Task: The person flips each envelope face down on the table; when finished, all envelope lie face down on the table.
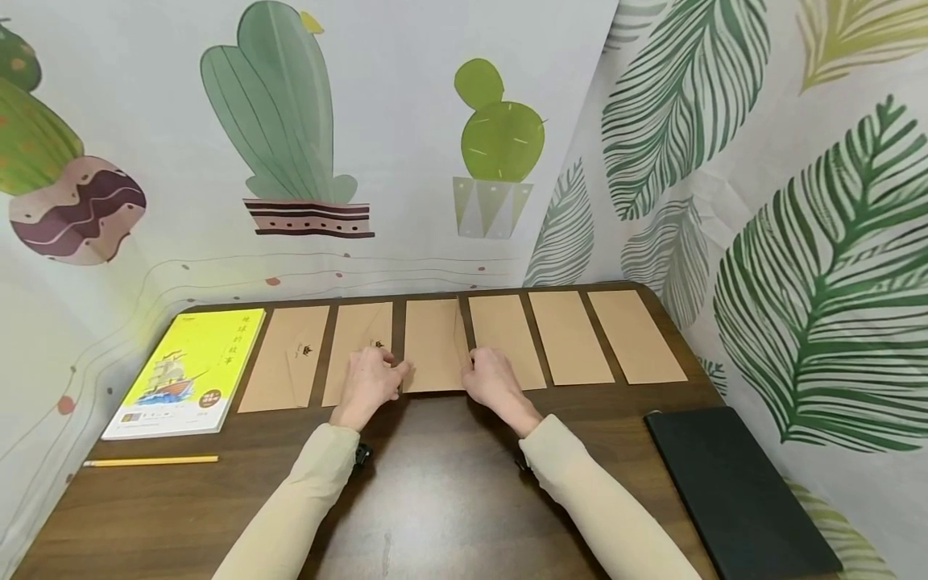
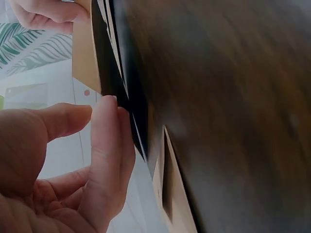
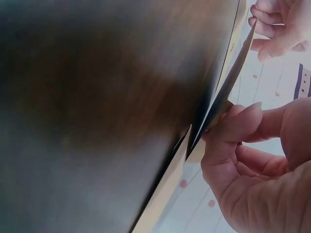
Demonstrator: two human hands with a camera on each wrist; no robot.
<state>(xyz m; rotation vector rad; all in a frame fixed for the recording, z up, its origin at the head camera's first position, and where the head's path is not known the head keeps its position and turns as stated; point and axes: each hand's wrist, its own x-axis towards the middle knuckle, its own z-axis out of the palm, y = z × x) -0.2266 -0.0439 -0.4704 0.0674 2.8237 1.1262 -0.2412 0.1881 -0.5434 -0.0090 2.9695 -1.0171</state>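
Kraft paper envelopes lie in a row along the back of the table. My right hand (image 1: 495, 379) pinches the middle envelope (image 1: 433, 342) at its near right edge, thumb against curled fingers. Along that side a narrow flap (image 1: 461, 334) stands up. In both wrist views the envelope's near edge is raised off the tabletop. My left hand (image 1: 371, 383) is by its near left corner, over the crown-printed envelope (image 1: 355, 318) to the left. In the left wrist view the thumb and fingertips (image 2: 103, 104) are right at the corner, with a small gap between them.
At the far left are another crown-printed envelope (image 1: 279, 354), a yellow book (image 1: 196, 362) and a pencil (image 1: 152, 461). Several plain envelopes (image 1: 573, 338) lie to the right. A black flat pad (image 1: 739, 491) sits at the right edge. Printed wall coverings (image 1: 406, 145) rise behind the table.
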